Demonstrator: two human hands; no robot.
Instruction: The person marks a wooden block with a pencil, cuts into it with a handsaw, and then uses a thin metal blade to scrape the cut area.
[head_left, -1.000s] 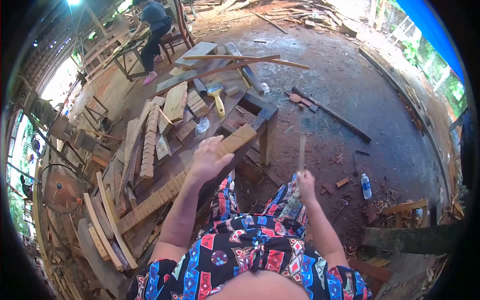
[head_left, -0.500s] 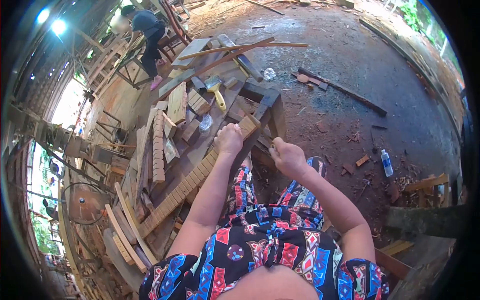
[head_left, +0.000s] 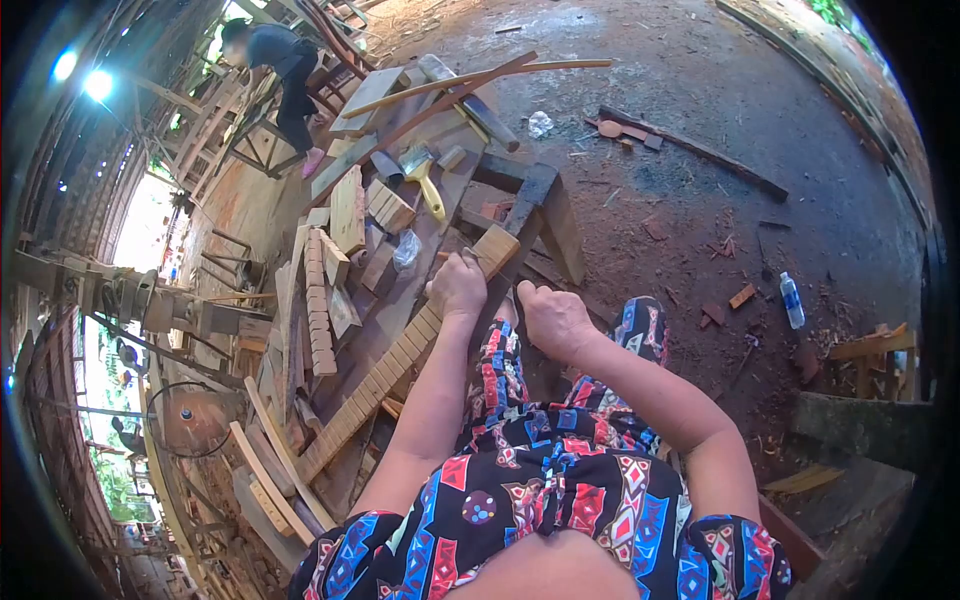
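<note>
Two hands at a notched bar (head_left: 402, 350): left hand (head_left: 458, 288) on it, right hand (head_left: 553, 320) just beside it.

Left fingers curled narrow over the bar near its upper end, holding it; right hand closed in a fist off the bar's right side, can't tell what's inside, palm side hidden. Bar lies slantwise along the near side of the bench (head_left: 405, 292), cut lines across it. Also on bench: second notched strip (head_left: 318, 310), wood blocks (head_left: 390, 207), plastic bag (head_left: 407, 249), brush (head_left: 431, 195) with yellow handle. Curved wood pieces (head_left: 265, 475) lower left. Bottle (head_left: 791, 301) on floor, right. Another person (head_left: 284, 65) bent forward, upper left.
</note>
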